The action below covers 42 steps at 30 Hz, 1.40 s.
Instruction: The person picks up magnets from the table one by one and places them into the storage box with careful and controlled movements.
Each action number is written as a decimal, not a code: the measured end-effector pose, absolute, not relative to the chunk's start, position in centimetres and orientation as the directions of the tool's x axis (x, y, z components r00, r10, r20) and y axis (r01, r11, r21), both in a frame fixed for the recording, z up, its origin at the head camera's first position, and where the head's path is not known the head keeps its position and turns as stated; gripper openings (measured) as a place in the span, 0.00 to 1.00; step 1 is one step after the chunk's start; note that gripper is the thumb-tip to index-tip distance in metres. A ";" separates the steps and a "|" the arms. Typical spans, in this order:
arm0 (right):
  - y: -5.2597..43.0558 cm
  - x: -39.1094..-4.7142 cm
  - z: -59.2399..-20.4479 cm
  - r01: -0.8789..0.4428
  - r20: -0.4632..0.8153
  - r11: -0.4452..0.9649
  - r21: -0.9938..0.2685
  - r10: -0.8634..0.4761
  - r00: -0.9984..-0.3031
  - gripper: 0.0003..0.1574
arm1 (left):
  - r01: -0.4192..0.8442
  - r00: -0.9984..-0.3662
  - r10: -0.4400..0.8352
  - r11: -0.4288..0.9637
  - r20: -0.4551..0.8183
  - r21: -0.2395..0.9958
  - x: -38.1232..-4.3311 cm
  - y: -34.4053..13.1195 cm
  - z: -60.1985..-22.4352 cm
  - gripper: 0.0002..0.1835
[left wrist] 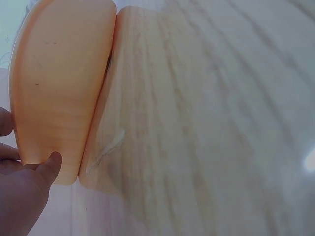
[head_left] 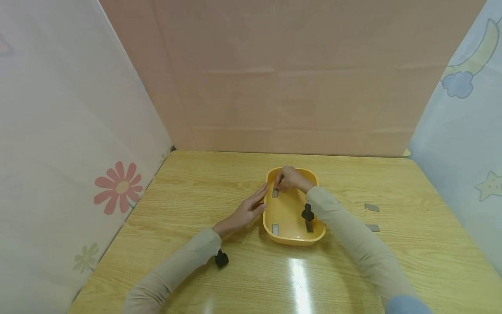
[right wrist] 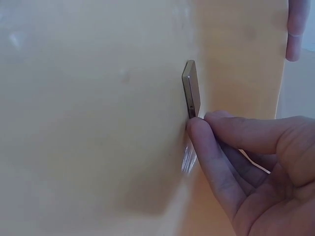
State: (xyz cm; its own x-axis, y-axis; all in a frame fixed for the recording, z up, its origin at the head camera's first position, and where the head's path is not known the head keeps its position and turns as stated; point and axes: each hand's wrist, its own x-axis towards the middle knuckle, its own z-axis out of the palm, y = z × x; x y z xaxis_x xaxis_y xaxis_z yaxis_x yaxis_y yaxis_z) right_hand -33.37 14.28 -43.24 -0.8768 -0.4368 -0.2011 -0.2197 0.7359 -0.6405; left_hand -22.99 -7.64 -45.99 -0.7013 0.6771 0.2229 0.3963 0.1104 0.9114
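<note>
A yellow plastic basin (head_left: 290, 209) sits on the wooden table. Inside it, near the left wall, my right hand (head_left: 290, 178) pinches the end of a small flat metal plate (right wrist: 192, 86) between thumb and index finger. That plate stands on its edge, close to the basin's floor in the right wrist view. My left hand (head_left: 249, 209) rests against the outside of the basin's left wall, fingers straight, fingertips at the rim. In the left wrist view its thumb (left wrist: 53, 161) touches the outer wall. Two more grey plates, one left (head_left: 275, 230) and one right (head_left: 309, 226), lie at the basin's near end.
To the right of the basin, two similar metal plates, a farther one (head_left: 371, 207) and a nearer one (head_left: 373, 227), lie on the table (head_left: 204, 174). The right forearm partly overlaps the nearer one. A pinkish-brown sheet (head_left: 294, 78) covers the back, with patterned cloth at both sides.
</note>
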 end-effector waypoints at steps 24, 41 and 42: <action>14.3 -32.7 -42.4 -0.245 -0.175 0.709 -0.661 -0.463 -0.869 0.06 | 0.394 -0.707 0.673 0.119 0.218 0.911 -23.2 -7.8 -46.8 0.30; 14.8 -32.3 -41.1 -0.246 -0.179 0.719 -0.650 -0.459 -0.870 0.06 | 0.384 -0.692 0.690 0.103 0.212 0.918 -21.8 -7.8 -43.7 0.29; 14.8 -32.2 -40.9 -0.251 -0.175 0.720 -0.647 -0.460 -0.870 0.05 | 0.384 -0.691 0.691 0.101 0.213 0.918 -21.8 -7.8 -43.7 0.29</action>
State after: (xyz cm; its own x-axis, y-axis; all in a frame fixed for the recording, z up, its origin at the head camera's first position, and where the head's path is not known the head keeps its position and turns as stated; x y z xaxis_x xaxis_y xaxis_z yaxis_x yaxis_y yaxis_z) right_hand -32.22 14.82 -40.93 -0.8703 -0.4602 -0.1754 -0.2505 0.7203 -0.6468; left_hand -21.83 -7.83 -43.74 -0.6906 0.6912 0.2129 0.3842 0.1012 0.9177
